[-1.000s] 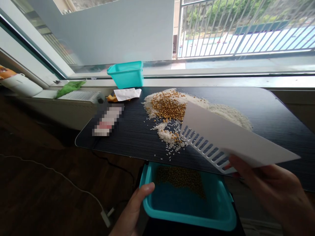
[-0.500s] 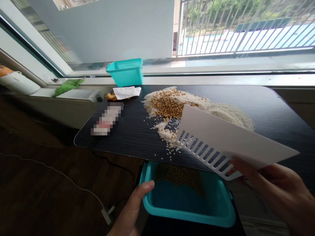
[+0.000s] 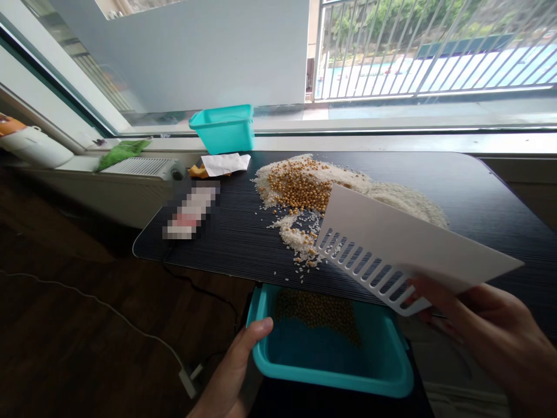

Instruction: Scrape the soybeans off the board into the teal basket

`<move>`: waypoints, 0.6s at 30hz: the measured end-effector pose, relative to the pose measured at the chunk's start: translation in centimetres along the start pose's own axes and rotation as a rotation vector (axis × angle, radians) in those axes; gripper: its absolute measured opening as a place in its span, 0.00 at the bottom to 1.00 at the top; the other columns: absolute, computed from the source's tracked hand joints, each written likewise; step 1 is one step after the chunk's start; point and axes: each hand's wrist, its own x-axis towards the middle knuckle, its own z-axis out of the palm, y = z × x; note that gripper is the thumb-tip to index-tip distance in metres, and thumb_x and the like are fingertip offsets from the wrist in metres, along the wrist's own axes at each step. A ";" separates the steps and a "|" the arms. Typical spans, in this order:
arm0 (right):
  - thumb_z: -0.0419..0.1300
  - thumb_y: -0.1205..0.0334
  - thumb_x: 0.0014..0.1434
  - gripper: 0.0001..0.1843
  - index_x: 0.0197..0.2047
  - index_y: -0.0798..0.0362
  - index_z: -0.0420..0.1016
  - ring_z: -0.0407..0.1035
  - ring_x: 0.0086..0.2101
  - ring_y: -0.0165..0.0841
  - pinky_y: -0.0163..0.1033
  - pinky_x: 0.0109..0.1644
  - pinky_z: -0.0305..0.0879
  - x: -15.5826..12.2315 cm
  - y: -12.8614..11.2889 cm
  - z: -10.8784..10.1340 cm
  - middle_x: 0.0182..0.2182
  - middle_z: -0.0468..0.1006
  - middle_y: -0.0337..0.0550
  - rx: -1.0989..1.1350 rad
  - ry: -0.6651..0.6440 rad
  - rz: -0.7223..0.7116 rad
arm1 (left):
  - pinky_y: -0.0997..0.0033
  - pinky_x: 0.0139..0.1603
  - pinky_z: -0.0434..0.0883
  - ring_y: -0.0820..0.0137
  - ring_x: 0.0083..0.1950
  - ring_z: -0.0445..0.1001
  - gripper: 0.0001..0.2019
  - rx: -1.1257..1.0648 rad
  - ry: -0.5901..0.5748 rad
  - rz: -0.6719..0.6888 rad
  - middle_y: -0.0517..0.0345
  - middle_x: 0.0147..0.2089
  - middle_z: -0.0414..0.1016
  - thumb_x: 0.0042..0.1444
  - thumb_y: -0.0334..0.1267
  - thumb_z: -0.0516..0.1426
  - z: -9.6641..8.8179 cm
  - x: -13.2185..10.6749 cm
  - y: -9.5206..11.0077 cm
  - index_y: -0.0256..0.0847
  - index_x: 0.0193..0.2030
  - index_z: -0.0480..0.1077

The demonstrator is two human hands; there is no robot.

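My right hand (image 3: pixel 483 325) grips a white slotted plastic scraper (image 3: pixel 404 244), tilted above the dark table, its slotted edge facing down and left. My left hand (image 3: pixel 237 360) holds the left side of a teal bin (image 3: pixel 335 383) just below the table's front edge, thumb over the rim. Inside that bin lies a layer of yellow soybeans (image 3: pixel 317 313). Behind the scraper on the table spreads a pile of white rice (image 3: pixel 400 200) mixed with soybeans (image 3: pixel 300 188). A smaller patch of rice (image 3: pixel 296 237) lies nearer the edge, partly covered by the scraper.
A second teal bin (image 3: pixel 226 130) stands at the table's back left, by the window. In front of it lies white paper (image 3: pixel 226 164). A blurred-out item (image 3: pixel 191 212) rests on the left of the dark table (image 3: pixel 235 232). A white cable (image 3: pixel 108 305) runs across the floor.
The scraper has shifted very slightly and altered its tilt a little in my right hand. My left hand stays on the bin, and the rice and soybeans look much the same.
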 end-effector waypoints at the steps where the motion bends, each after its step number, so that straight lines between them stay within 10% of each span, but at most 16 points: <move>1: 0.72 0.42 0.35 0.17 0.24 0.46 0.85 0.72 0.22 0.34 0.32 0.24 0.70 0.1 0.1 0.1 0.22 0.83 0.41 0.008 -0.001 -0.007 | 0.56 0.59 0.70 0.53 0.53 0.78 0.27 0.000 -0.002 0.000 0.42 0.46 0.82 0.57 0.40 0.60 0.0 0.0 0.0 0.29 0.61 0.67; 18: 0.72 0.41 0.38 0.18 0.25 0.47 0.85 0.70 0.22 0.31 0.31 0.24 0.68 1.0 0.0 0.7 0.22 0.82 0.42 0.084 -0.154 -0.025 | 0.54 0.61 0.68 0.52 0.54 0.77 0.26 -0.013 -0.031 -0.007 0.41 0.46 0.82 0.58 0.39 0.60 0.2 -0.2 0.3 0.28 0.61 0.67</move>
